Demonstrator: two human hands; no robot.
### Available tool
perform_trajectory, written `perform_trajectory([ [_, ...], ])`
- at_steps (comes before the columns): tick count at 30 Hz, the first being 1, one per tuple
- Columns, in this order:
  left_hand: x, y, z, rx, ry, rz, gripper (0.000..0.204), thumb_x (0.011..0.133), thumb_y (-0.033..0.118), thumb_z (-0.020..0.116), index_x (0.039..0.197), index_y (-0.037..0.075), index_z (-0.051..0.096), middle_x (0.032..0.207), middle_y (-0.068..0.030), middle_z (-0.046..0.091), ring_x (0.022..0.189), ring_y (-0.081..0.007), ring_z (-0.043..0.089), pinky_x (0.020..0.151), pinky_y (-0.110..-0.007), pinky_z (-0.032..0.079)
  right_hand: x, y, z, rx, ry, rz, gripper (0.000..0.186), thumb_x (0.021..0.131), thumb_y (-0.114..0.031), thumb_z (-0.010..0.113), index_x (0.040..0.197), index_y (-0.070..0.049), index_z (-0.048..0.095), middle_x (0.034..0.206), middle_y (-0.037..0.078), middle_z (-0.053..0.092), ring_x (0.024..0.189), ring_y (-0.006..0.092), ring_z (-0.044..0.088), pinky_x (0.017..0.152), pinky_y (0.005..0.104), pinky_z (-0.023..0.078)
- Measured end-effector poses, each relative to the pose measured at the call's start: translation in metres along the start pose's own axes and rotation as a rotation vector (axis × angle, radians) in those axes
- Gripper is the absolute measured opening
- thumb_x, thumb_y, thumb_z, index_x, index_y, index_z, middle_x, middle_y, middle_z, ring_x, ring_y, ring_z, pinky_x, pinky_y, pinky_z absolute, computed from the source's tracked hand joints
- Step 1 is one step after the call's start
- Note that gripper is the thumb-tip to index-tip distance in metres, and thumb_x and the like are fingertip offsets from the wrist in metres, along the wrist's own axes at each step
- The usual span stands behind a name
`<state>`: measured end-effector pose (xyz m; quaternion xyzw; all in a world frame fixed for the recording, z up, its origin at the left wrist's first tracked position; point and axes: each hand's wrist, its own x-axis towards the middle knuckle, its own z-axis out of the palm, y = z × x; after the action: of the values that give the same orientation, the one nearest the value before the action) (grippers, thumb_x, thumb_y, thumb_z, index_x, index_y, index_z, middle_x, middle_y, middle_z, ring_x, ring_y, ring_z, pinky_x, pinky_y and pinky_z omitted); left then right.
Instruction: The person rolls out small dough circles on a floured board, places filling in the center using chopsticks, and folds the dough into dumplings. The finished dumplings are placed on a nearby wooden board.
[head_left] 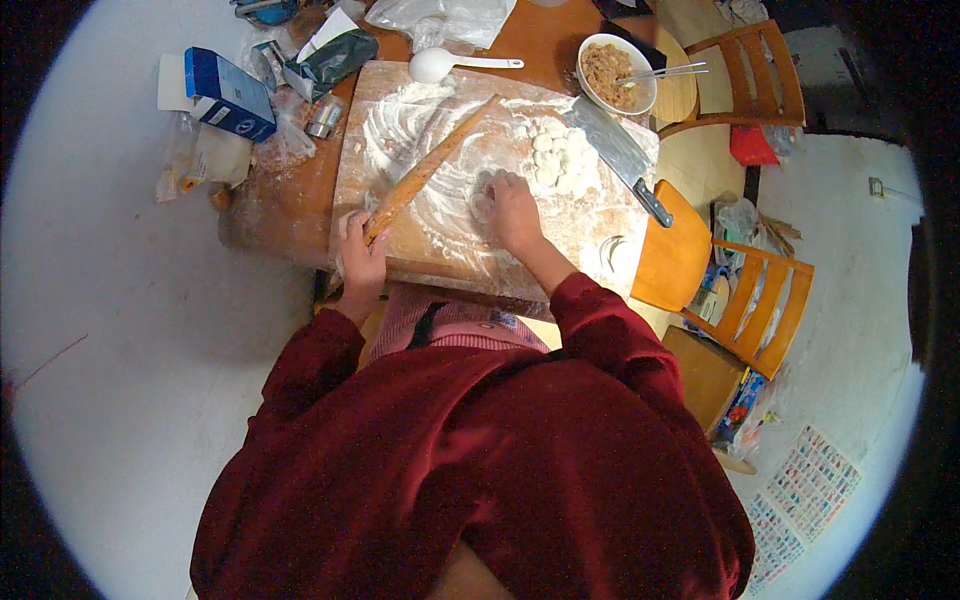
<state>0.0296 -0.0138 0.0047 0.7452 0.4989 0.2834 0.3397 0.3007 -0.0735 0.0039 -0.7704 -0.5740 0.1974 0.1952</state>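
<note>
Hands at a floured wooden board point(400, 240), centre of frame

The left hand point(362, 255) grips the near end of a long wooden rolling pin point(432, 165); the right hand point(512, 208) presses a small flat dough piece point(482, 205), beside a cluster of white dough lumps point(556, 158).

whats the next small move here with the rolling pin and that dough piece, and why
Probably bring the rolling pin over the dough piece. The left hand grips only the pin's near end, angled away across the floured board, while the right hand presses the small round flat, so it looks ready for rolling.
</note>
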Motion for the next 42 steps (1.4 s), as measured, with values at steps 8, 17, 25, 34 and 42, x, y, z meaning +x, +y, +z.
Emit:
perform_trajectory([
  [8, 0.014, 0.012, 0.014, 0.093, -0.018, 0.096, 0.039, 0.082, 0.005, 0.069, 0.116, -0.001, 0.052, 0.117, -0.0197, 0.052, 0.106, -0.038, 0.053, 0.091, -0.043, 0.044, -0.008, 0.002, -0.002, 0.002, 0.124, -0.059, 0.027, 0.081, -0.012, 0.066, 0.106, -0.004, 0.057, 0.088, 0.021, 0.062, 0.085, 0.0397, 0.06, 0.077, 0.0483, 0.049],
  [17, 0.025, 0.022, 0.024, 0.041, -0.084, 0.1, 0.036, 0.08, 0.004, 0.071, 0.112, 0.001, 0.053, 0.114, -0.0181, 0.053, 0.104, -0.0379, 0.054, 0.089, -0.043, 0.044, -0.011, -0.002, 0.002, 0.16, 0.072, 0.101, 0.018, 0.078, -0.013, 0.068, 0.088, -0.004, 0.057, 0.089, 0.018, 0.061, 0.089, 0.0376, 0.058, 0.08, 0.045, 0.048],
  [25, 0.033, 0.029, 0.036, 0.176, -0.231, 0.149, 0.039, 0.08, 0.007, 0.072, 0.115, 0.003, 0.054, 0.119, -0.0171, 0.052, 0.11, -0.0366, 0.052, 0.095, -0.044, 0.04, -0.048, 0.012, -0.012, 0.012, 0.094, -0.321, 0.028, 0.079, -0.012, 0.066, 0.106, -0.005, 0.061, 0.1, 0.016, 0.063, 0.097, 0.0359, 0.059, 0.086, 0.0451, 0.046],
  [34, 0.049, 0.034, 0.077, 0.575, -0.517, 0.487, 0.058, 0.084, 0.031, 0.069, 0.131, 0.003, 0.049, 0.142, -0.0127, 0.043, 0.136, -0.029, 0.037, 0.114, -0.046, 0.026, -0.056, 0.036, -0.035, -0.129, 0.038, -0.094, 0.077, 0.089, -0.03, 0.063, 0.145, 0.009, 0.028, 0.153, 0.027, 0.028, 0.144, 0.0401, 0.025, 0.12, 0.0471, 0.015],
  [42, 0.084, 0.064, 0.076, 0.542, -0.364, 0.557, 0.083, 0.093, 0.045, 0.058, 0.147, -0.009, 0.025, 0.158, -0.0241, 0.018, 0.148, -0.0339, 0.014, 0.121, -0.046, 0.011, -0.042, 0.027, -0.032, -0.287, 0.086, -0.009, 0.077, 0.095, -0.04, 0.052, 0.147, 0.009, 0.023, 0.154, 0.026, 0.028, 0.145, 0.0389, 0.022, 0.12, 0.0472, 0.015],
])
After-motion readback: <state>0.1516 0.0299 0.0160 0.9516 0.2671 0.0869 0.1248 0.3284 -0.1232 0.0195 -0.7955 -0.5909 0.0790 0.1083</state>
